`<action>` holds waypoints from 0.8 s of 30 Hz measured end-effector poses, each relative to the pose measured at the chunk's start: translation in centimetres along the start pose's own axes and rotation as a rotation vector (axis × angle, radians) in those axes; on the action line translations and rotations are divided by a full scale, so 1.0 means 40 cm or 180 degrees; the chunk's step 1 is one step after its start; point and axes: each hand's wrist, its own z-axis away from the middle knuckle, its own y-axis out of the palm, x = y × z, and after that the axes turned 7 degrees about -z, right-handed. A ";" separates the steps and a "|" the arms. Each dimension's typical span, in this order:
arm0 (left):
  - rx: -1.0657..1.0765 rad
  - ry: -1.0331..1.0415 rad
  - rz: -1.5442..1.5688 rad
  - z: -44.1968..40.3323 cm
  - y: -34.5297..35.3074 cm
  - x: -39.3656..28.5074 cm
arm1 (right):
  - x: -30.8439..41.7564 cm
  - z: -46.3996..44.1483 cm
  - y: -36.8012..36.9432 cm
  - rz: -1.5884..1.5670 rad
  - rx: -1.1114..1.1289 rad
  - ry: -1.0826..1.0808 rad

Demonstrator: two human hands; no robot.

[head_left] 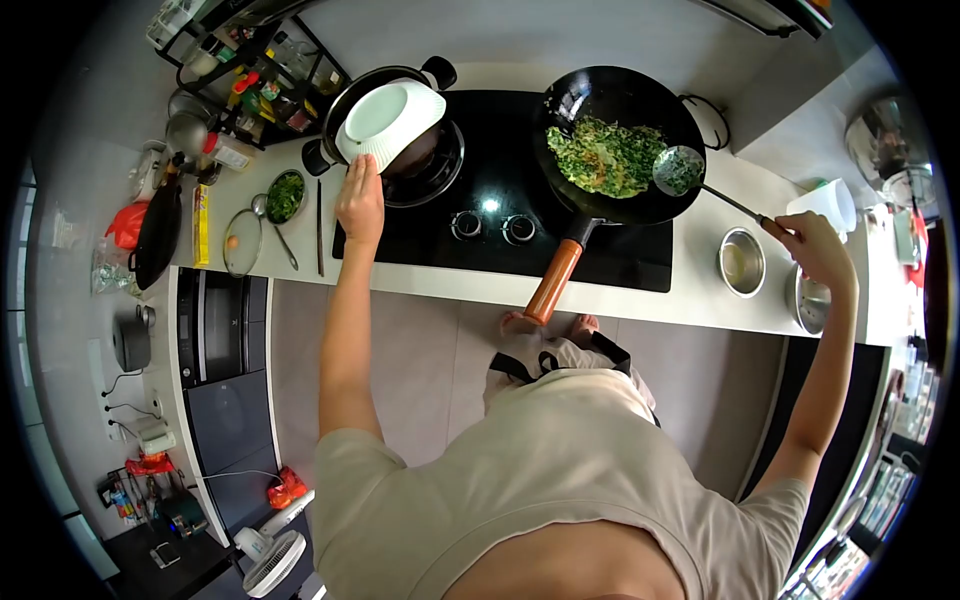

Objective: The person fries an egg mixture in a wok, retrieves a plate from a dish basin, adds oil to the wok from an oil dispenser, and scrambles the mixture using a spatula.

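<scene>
Ribbed bowl (391, 116) tipped over pot (350, 98), clamped in fingers of left hand (359, 205); skimmer (679, 170) gripped in wok (640, 92) by fingers of right hand (815, 246); pouring apparently in hand (contents hidden); steady tilt called for.

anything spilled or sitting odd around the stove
No spill stands out. The white bowl is askew, tipped with its base showing above the black pot, but the left hand holds it, so that looks deliberate.
</scene>
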 end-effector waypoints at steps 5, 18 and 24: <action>-0.0221 0.0009 -0.0021 -0.021 -0.004 0.000 | -0.019 0.023 0.021 -0.0164 0.0048 0.0065; -0.0262 -0.0126 -0.0124 -0.094 -0.008 0.043 | -0.058 0.066 0.073 -0.0777 -0.0120 0.0119; -0.0402 0.0002 -0.0009 -0.197 -0.042 0.056 | -0.097 0.062 0.099 -0.0981 -0.0069 0.0046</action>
